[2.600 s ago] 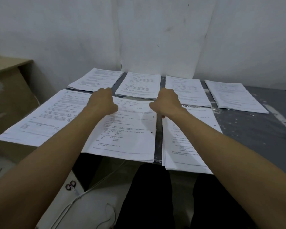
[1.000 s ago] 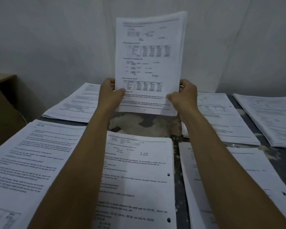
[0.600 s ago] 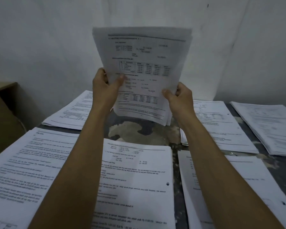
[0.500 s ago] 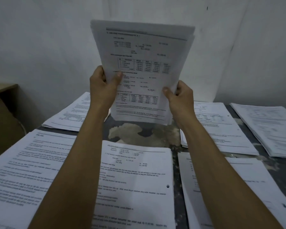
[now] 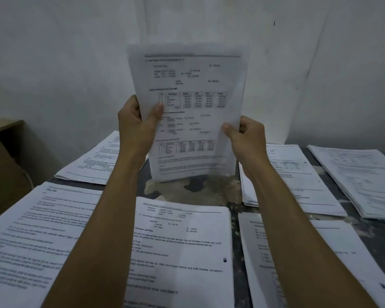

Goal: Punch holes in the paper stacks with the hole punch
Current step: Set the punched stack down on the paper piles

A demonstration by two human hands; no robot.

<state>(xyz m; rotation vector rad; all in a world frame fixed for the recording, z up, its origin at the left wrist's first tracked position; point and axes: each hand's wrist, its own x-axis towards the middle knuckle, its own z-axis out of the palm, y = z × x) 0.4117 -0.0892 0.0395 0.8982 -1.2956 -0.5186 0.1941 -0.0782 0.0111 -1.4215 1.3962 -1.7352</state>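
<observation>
Up above the surface [image 5: 196, 185], a thin stack of printed sheets [image 5: 191, 112] stands upright, its flat white pages slightly fanned; the left hand [image 5: 136, 123] and right hand [image 5: 246, 136] grip its side edges, while other rectangular paper stacks [image 5: 182, 247] lie flat on the mottled dark top

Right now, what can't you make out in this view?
- Hole punch: not in the head view at all.
- Held stack: print blurred, unreadable; any holes untellable.
- Left hand, right hand: fingers hidden behind the stack.
- Near left stack: cut off by the frame edge.
</observation>
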